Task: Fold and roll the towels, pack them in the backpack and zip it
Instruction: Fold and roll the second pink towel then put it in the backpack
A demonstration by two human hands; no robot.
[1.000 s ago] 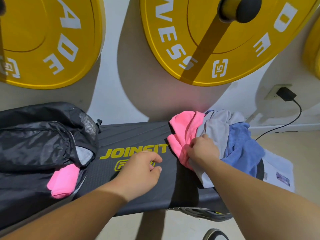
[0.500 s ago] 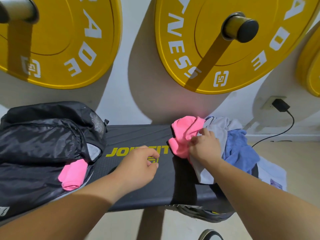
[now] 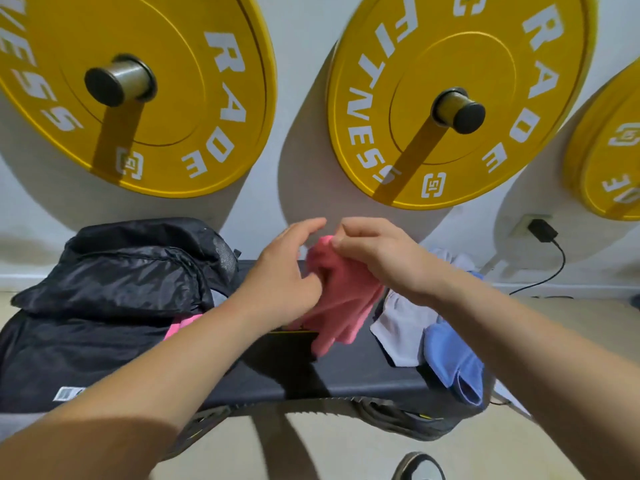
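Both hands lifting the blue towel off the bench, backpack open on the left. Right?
Not quite: the head view shows the hands holding the pink towel, not blue. The blue towel lies on the bench. The backpack is open, left.

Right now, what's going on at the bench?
A person is packing towels. Both hands hold a pink towel up over the black bench: right hand pinches its top edge, left hand grips its side. A white towel and blue towel lie unfolded at the right. The black backpack lies open at the left with a pink roll inside.
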